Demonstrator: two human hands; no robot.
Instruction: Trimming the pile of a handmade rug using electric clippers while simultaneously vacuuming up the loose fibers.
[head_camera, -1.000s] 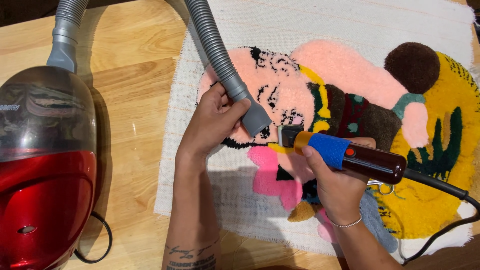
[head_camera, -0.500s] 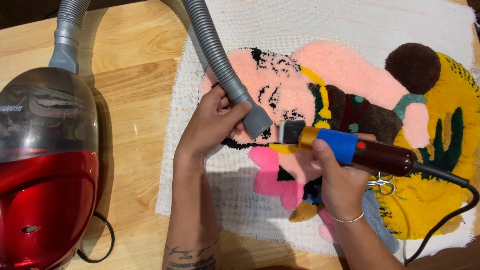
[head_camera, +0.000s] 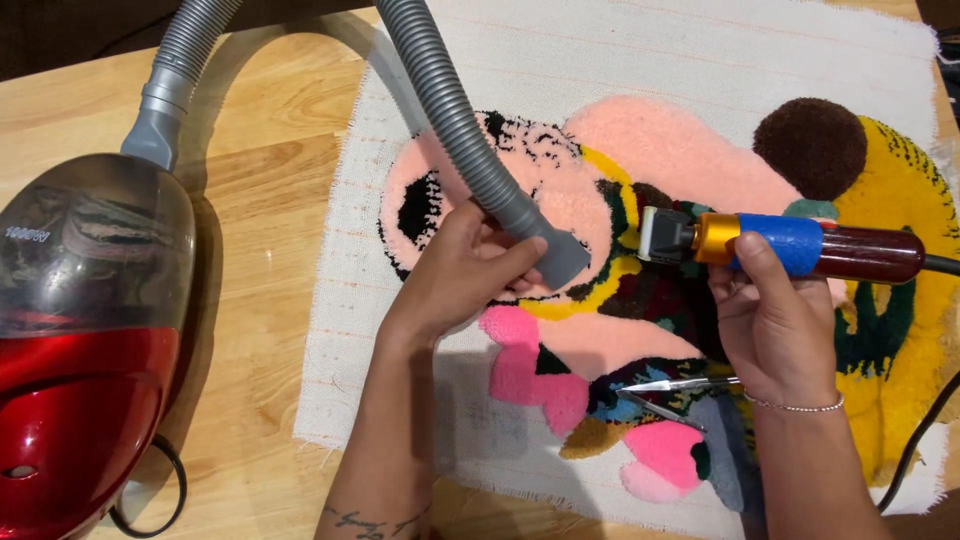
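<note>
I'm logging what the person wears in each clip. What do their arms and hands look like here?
Both forearms are bare, with no sleeves and no gloves. The left hand has no ring or band that I can see; dark tattoo markings cross the left forearm near the frame's bottom edge. The right hand has a thin, pale beaded bracelet around its wrist.

Vacuum cleaner (head_camera: 85, 340) at left on table (head_camera: 250, 200) — hose nozzle (head_camera: 555, 255) on rug (head_camera: 680, 200) at centre; clipper (head_camera: 790, 245) right of nozzle — scissors (head_camera: 665, 395) below.
</note>
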